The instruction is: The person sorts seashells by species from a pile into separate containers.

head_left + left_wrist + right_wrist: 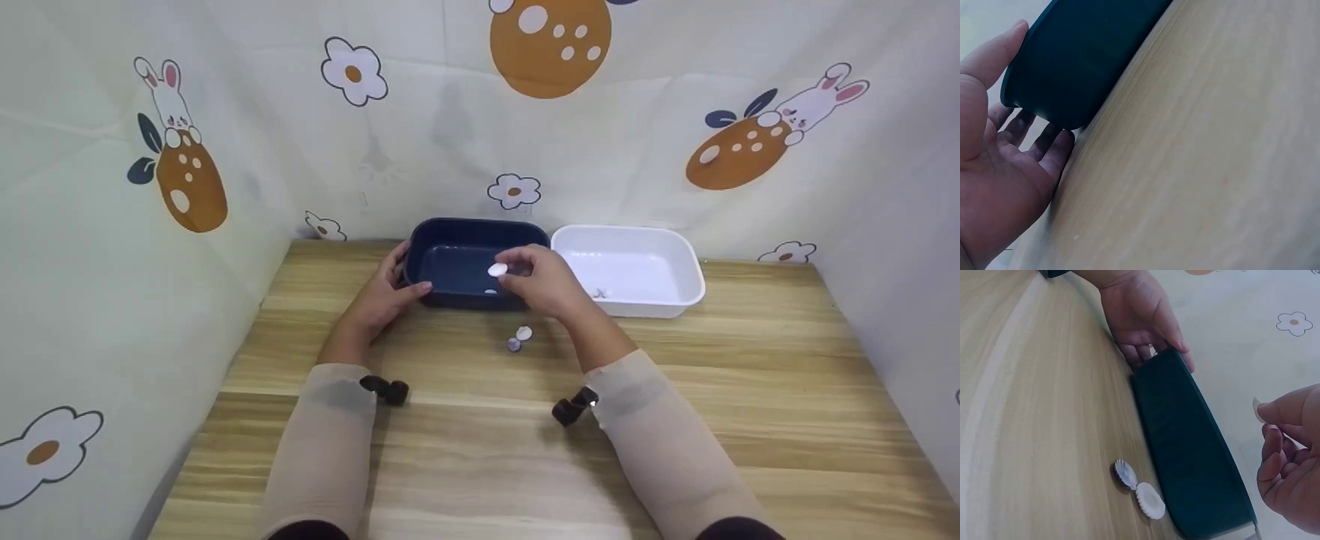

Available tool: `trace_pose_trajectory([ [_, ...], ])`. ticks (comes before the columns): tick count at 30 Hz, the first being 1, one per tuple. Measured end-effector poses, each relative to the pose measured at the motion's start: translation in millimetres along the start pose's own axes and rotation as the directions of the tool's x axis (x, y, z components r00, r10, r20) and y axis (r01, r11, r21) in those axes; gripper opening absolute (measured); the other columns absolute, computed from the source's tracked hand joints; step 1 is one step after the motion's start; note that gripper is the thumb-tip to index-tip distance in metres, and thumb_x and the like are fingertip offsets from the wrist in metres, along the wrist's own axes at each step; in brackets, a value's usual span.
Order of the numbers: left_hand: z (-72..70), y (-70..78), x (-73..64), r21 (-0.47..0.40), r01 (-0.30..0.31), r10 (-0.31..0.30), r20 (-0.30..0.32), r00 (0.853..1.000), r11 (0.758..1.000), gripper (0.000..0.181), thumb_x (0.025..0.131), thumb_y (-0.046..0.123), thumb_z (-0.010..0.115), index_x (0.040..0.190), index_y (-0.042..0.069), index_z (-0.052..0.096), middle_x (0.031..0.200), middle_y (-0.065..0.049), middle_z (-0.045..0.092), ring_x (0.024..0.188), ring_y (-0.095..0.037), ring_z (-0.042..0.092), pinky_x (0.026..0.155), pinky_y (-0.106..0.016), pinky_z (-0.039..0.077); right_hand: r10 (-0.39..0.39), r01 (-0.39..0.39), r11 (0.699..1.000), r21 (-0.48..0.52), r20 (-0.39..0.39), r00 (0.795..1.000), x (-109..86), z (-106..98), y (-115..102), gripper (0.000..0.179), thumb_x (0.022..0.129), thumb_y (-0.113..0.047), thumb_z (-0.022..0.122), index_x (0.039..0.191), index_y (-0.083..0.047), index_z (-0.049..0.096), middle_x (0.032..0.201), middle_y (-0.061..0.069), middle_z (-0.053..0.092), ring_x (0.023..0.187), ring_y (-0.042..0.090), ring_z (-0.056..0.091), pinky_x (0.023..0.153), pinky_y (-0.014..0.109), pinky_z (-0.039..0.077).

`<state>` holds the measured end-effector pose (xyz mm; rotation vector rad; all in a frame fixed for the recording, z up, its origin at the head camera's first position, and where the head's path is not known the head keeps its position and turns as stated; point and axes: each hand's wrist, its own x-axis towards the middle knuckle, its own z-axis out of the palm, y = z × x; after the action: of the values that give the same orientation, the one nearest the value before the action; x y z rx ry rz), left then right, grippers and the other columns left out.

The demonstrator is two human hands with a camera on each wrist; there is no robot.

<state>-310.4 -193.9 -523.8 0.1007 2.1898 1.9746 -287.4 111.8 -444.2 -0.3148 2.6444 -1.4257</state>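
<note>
My left hand (379,300) grips the left end of a dark blue plastic basin (459,302), its thumb at the front rim and its fingers round the end wall. Over the right part of that basin, my right hand (553,286) pinches a white seashell (497,269) between thumb and fingertips. Part of another pale shell (490,292) shows inside the basin below. Two ribbed shells lie together on the table in front of it: a white shell (1150,501) and a grey-purple shell (1125,474).
A white plastic basin (696,279) stands right beside the dark one, with a few small shells (600,293) near its front left corner. The wood-grain table (465,457) stretches towards me. Patterned cloth (427,135) hangs behind and at both sides.
</note>
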Motion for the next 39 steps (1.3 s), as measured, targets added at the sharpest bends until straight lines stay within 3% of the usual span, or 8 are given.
trace_pose_trajectory([
  [6, 0.0, 0.1, -0.4, 0.0, -0.002, 0.002, 0.001, 1.0, 1.0, 0.096, 0.096, 0.015, 0.081, 0.172, 0.026, 0.022, 0.18, -0.004, 0.024, 0.168, -0.022, 0.019, 0.136, -0.041, 0.022, 0.016, -0.016, 1.0, -0.001, 0.003, 1.0, 10.0, 2.5, -0.1, 0.028, 0.098, -0.016, 0.076, 0.126, -0.014, 0.076, 0.124, 0.009, 0.071, 0.11, 0.023, 0.066, 0.099, 0.039, 0.057],
  [12, -0.4, -1.5, -0.9, -0.021, -0.016, 0.016, 0.017, 1.0, 1.0, 0.097, 0.097, 0.014, 0.079, 0.173, 0.023, 0.018, 0.179, -0.007, 0.027, 0.166, -0.022, 0.026, 0.135, -0.042, 0.027, -0.037, 0.036, 0.999, -0.034, -0.019, 0.999, 9.1, 3.4, 5.1, 0.033, 0.096, -0.013, 0.074, 0.129, -0.01, 0.075, 0.124, 0.012, 0.072, 0.114, 0.027, 0.067, 0.104, 0.042, 0.055],
  [17, 0.0, -1.8, 0.0, -0.024, -0.008, 0.009, 0.008, 1.0, 1.0, 0.097, 0.097, 0.014, 0.079, 0.172, 0.023, 0.019, 0.179, -0.008, 0.028, 0.165, -0.023, 0.029, 0.134, -0.042, 0.028, -0.064, 0.063, 0.996, -0.061, -0.021, 0.998, -0.9, 2.4, 8.0, 0.031, 0.097, -0.014, 0.075, 0.127, -0.01, 0.076, 0.12, 0.012, 0.072, 0.112, 0.026, 0.067, 0.103, 0.041, 0.055],
  [32, -1.5, -4.0, 1.2, -0.018, 0.006, -0.006, 0.005, 1.0, 1.0, 0.097, 0.097, 0.014, 0.08, 0.172, 0.026, 0.02, 0.178, -0.008, 0.029, 0.165, -0.022, 0.028, 0.134, -0.042, 0.029, -0.086, 0.088, 0.995, -0.041, 0.049, 0.995, -39.0, 2.3, 21.4, 0.031, 0.095, -0.014, 0.079, 0.124, -0.006, 0.077, 0.11, 0.01, 0.073, 0.09, 0.017, 0.062, 0.079, 0.025, 0.05],
  [39, 0.7, -2.4, -0.2, -0.028, -0.012, 0.012, 0.005, 1.0, 1.0, 0.098, 0.096, 0.015, 0.081, 0.172, 0.025, 0.021, 0.178, -0.008, 0.03, 0.164, -0.024, 0.031, 0.134, -0.043, 0.03, -0.055, 0.058, 0.997, -0.046, 0.062, 0.997, -47.6, -0.7, 34.1, 0.032, 0.094, -0.013, 0.079, 0.124, -0.005, 0.077, 0.108, 0.008, 0.072, 0.09, 0.016, 0.062, 0.08, 0.025, 0.051],
])
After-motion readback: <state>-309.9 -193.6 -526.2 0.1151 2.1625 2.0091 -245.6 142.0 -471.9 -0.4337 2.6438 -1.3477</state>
